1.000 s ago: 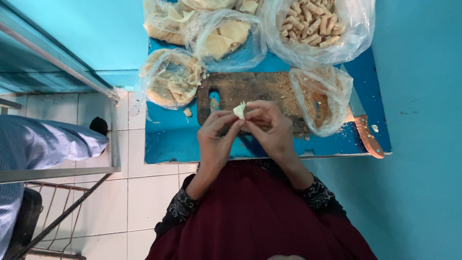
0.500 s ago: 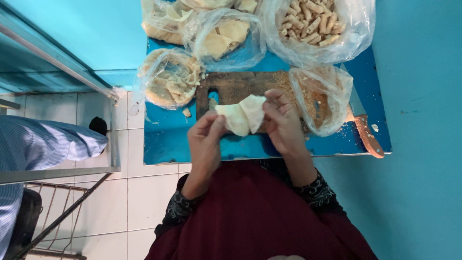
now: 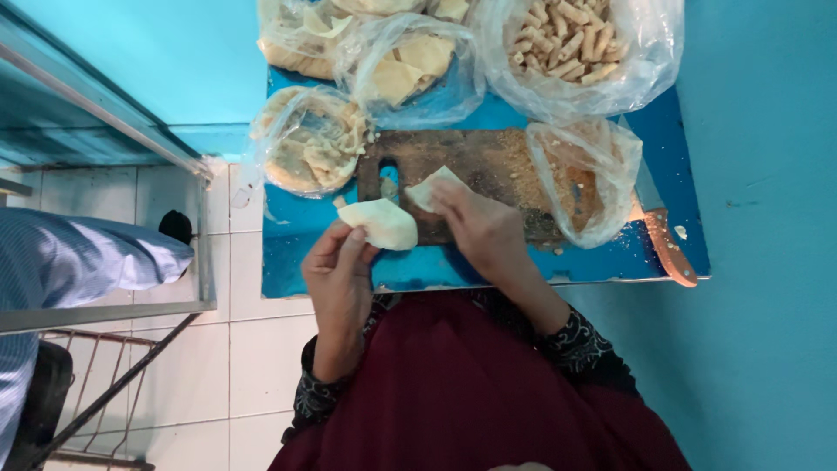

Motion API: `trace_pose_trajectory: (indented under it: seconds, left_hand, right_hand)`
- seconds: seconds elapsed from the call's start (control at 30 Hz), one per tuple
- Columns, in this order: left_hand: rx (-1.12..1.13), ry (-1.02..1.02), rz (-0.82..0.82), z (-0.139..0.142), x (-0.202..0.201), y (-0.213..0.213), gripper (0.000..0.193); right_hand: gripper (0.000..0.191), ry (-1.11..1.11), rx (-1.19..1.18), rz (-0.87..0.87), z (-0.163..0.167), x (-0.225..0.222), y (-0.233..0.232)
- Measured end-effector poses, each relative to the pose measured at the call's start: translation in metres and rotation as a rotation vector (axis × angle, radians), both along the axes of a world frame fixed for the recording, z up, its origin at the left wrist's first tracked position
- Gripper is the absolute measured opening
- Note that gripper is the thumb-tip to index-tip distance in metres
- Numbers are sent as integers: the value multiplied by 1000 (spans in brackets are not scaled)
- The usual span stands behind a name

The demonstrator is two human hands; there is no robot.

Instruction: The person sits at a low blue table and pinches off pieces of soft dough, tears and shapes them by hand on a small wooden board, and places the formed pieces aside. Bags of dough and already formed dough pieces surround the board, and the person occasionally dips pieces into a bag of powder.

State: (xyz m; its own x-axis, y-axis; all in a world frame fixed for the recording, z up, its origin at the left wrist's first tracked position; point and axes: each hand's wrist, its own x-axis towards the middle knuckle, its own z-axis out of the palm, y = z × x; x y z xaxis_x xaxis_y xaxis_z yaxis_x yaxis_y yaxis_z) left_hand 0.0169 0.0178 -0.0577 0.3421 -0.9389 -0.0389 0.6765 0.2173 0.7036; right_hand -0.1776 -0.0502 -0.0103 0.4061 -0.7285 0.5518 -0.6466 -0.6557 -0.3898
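Observation:
My left hand [image 3: 338, 275] pinches a pale thin dough wrapper [image 3: 380, 223] by its near edge, holding it over the blue table [image 3: 453, 266]. My right hand [image 3: 478, 228] rests on the brown wooden cutting board [image 3: 475, 166] and holds down a second pale wrapper [image 3: 429, 187] with its fingertips. The two wrappers are apart from each other. A dark red garment covers my lap below the hands.
Clear plastic bags line the table: wrappers [image 3: 309, 148] at the left, more sheets [image 3: 410, 65] behind, rolled pieces [image 3: 567, 39] at back right, crumbs [image 3: 582, 179] at right. A knife with a brown handle [image 3: 670, 249] lies at the right edge. Another person's blue sleeve [image 3: 78, 257] is at left.
The folded piece held between both hands has come apart into two wrappers. My left hand moved down and left with one sheet; my right hand pressed the other onto the board.

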Motion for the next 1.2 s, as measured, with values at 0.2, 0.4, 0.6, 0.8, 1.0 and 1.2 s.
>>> trace_pose_trajectory:
  seconds: [0.2,0.4,0.6,0.8,1.0,1.2]
  left_hand:
    - [-8,-75,-58,-4,-17,-3,8]
    - [-65,-348,-126,-2,-30,-6,6]
    - [-8,-368,-141,0,-32,-8,10]
    - [-43,-397,-107,-6,-35,-11,8]
    - [-62,-374,-100,-4,-36,-12,7]
    - [-107,-492,-92,13,-38,-8,16]
  right_hand:
    - [37,-261,232,-33,5,-2,0]
    - [32,-411,367,171,6,-4,15]
    - [24,-822,785,93,-4,-2,9]
    - [28,-343,202,51,-14,2,31]
    - [17,-890,806,175,-29,-8,7]
    - [23,-902,748,182,-35,-3,15]
